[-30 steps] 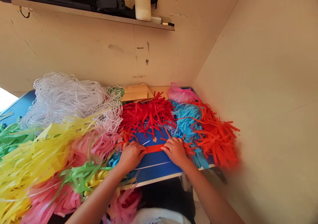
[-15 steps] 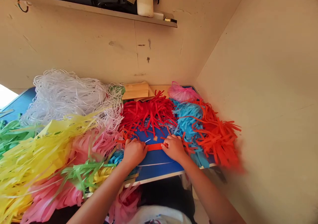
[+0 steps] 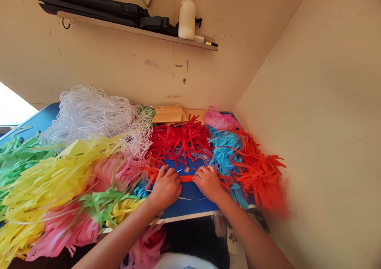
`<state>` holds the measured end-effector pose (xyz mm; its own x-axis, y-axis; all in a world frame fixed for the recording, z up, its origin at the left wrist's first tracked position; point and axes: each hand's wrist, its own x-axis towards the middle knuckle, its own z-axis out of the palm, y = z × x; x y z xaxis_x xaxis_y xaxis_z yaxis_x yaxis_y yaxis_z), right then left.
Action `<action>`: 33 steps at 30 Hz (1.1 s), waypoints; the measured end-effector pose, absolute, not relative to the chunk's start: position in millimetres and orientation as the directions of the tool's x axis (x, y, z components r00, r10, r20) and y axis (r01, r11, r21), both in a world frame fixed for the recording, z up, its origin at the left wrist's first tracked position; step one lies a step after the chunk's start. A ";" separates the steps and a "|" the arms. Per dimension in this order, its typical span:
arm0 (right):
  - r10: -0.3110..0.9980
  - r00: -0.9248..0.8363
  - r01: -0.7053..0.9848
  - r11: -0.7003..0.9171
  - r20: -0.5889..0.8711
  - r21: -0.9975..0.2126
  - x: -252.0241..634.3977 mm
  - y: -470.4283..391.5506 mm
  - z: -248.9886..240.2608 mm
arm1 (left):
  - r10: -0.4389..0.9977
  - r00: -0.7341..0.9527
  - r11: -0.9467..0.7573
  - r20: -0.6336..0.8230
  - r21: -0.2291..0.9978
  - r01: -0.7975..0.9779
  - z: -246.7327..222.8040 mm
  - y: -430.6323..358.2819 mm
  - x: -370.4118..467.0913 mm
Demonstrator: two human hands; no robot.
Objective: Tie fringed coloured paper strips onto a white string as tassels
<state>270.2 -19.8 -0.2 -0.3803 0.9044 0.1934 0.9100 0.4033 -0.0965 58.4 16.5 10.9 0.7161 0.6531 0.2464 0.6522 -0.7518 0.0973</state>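
Observation:
A flat orange-red strip (image 3: 186,179) lies stretched across the blue tabletop (image 3: 186,205) between my two hands. My left hand (image 3: 166,185) is closed on the strip's left end, its fingers curled. At the other end, my right hand (image 3: 206,181) grips the strip with bent fingers. Loose orange fringes show beyond both hands. Behind them is a pile of red strips (image 3: 181,136), and a thin white strand (image 3: 192,199) lies on the table nearer the front edge.
White strings (image 3: 92,114), yellow strips (image 3: 56,177) and pink strips (image 3: 68,229) heap up at left. Blue strips (image 3: 226,148), orange strips (image 3: 263,173) and a pink plastic bag (image 3: 220,119) are at right. Brown paper (image 3: 168,114) lies behind. A wall shelf (image 3: 119,27) holds a bottle (image 3: 187,16).
The view has tilted up, showing more of the shelf. My left hand has rolled further over the strip, and the visible strip between my hands looks shorter and narrower.

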 end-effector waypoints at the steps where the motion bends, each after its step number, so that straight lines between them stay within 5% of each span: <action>1: 0.905 -0.378 0.910 0.402 0.194 -0.099 271.1 -18.3 1.9 | 0.654 0.710 -0.749 0.260 0.090 0.656 9.4 16.2 59.0; 12: 0.876 -0.362 0.915 0.399 0.318 -0.058 237.0 -23.7 -8.5 | 0.688 0.661 -0.711 0.299 0.095 0.697 0.6 14.2 53.0; 25: 0.935 -0.293 0.906 0.339 0.200 -0.255 283.9 -14.3 -17.9 | 0.814 0.560 -0.578 0.151 0.298 0.760 6.6 26.9 28.6; 33: 0.976 -0.171 0.915 0.209 0.138 -0.345 281.0 -9.2 -17.4 | 0.864 0.484 -0.504 0.141 0.273 0.820 8.4 27.5 36.1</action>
<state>281.0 -9.2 -17.4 -0.1709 0.9756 0.1380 0.9152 0.2090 -0.3445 36.1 27.5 8.4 0.4838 0.8637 0.1414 0.8195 -0.5038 0.2731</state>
